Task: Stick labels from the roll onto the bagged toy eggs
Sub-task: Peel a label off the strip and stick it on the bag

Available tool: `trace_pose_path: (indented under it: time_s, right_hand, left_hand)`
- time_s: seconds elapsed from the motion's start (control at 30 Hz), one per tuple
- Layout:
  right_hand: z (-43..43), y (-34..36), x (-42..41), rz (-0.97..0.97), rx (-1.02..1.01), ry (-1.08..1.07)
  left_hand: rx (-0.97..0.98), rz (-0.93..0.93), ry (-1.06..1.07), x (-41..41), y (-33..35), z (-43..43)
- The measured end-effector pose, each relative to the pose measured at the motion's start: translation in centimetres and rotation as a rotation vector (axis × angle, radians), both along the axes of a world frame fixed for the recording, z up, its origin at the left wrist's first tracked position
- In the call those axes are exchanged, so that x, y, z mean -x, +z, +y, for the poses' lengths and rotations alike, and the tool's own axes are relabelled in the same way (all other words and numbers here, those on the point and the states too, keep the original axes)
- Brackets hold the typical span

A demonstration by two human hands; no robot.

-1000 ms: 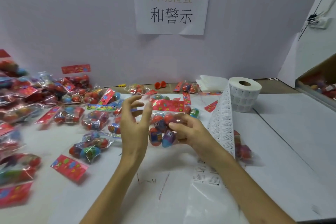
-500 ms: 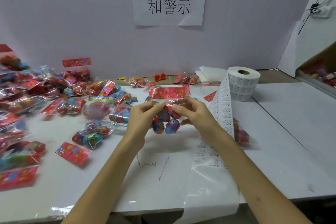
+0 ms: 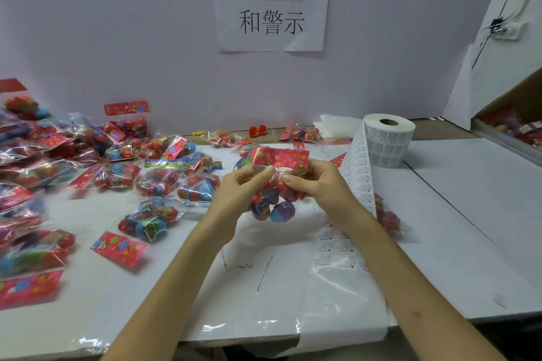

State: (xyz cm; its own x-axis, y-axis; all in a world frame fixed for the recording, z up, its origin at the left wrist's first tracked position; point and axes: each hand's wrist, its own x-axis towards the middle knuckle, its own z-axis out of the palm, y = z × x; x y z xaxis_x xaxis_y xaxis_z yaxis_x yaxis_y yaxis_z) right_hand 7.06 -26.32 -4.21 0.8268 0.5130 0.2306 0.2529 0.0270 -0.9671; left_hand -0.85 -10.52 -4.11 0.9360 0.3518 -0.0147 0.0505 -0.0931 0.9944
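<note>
Presently: clear bag of eggs (image 3: 271,204), red flowered header, pinched by left hand (image 3: 240,189) and right hand (image 3: 318,184); white table (image 3: 457,214); label roll (image 3: 388,139); pale wall (image 3: 117,38).

Left hand (image 3: 243,189), right hand (image 3: 321,184), both bare, slender bare forearms (image 3: 176,275)

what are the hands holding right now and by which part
The left hand and the right hand both pinch one bag of toy eggs by the clear plastic just under its red header card. The eggs hang below the fingers.
</note>
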Motion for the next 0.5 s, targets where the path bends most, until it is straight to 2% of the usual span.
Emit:
trace_pose_path:
  time_s: [0.23, 0.37, 0.5]
  right_hand:
    - [0.1, -0.36, -0.52, -0.064, 0.013, -0.152]
    - [-0.05, -0.21, -0.63, 0.027, -0.07, -0.086]
    - [0.04, -0.18, -0.46, 0.017, -0.034, -0.002]
  left_hand:
    - [0.128, 0.125, -0.297, 0.02, -0.23, 0.4]
    - [0.175, 0.004, -0.261, -0.21, -0.63, 0.34]
    - [0.145, -0.026, -0.217, -0.13, -0.67, 0.49]
